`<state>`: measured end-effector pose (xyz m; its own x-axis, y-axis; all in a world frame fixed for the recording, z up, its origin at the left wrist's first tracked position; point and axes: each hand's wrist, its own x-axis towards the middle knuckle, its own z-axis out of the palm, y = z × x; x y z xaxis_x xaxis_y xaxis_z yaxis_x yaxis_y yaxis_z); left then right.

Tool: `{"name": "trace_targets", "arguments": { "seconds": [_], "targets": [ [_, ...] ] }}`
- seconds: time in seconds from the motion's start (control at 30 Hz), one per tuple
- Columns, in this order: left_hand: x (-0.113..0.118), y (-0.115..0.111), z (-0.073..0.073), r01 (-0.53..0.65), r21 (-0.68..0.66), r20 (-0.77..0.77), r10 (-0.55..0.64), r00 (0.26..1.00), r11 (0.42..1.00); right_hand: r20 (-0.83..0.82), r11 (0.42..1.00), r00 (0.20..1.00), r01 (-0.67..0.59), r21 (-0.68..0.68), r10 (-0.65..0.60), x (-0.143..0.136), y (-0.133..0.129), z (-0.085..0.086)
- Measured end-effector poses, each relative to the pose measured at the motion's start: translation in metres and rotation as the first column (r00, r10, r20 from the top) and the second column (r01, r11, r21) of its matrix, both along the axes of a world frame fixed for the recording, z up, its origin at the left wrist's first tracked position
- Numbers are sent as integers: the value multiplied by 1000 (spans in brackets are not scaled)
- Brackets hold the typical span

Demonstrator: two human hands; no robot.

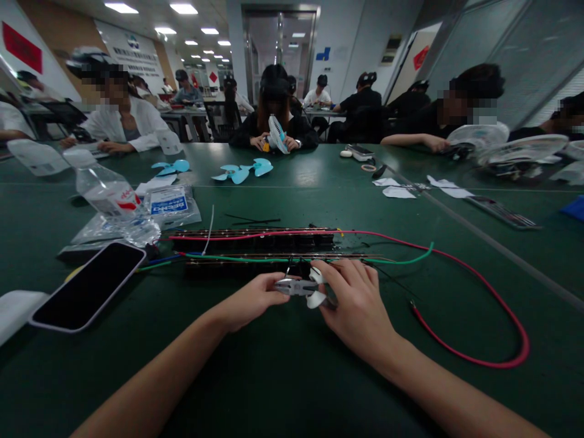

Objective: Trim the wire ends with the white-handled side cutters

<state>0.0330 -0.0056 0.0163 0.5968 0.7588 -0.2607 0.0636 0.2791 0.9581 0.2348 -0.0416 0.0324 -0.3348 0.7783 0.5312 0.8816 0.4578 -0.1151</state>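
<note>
My right hand [358, 304] is wrapped round the white and grey handles of a pair of pliers [298, 287], whose jaws point left. At the jaws, my left hand [258, 298] is closed, its fingertips pinching by a thin black tie; exactly what they grip is too small to tell. Just beyond both hands lie two long black strips [255, 240] with metal contacts, side by side. A green wire [237, 260] runs along the nearer strip, and a red wire [460, 261] crosses the farther one and loops round to the right. A white tie [210, 228] sticks up at the left.
A phone [89, 286], a plastic bottle [107, 194] and plastic bags [171, 204] are on the left of the green table [274, 377]. Blue fan blades [232, 173] lie farther back. Several people sit around, one opposite holding a small fan [276, 134].
</note>
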Motion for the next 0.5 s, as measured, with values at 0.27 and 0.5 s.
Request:
{"name": "trace_targets", "arguments": {
  "seconds": [0.27,0.5],
  "targets": [
    [-50,15,20,419,6,-8,-419,908,908,15,1000,1000,10,1,-10,0,0,0],
    [-57,24,15,336,129,-96,-326,941,933,10,1000,1000,0,-13,0,0,0,0]
  ]
}}
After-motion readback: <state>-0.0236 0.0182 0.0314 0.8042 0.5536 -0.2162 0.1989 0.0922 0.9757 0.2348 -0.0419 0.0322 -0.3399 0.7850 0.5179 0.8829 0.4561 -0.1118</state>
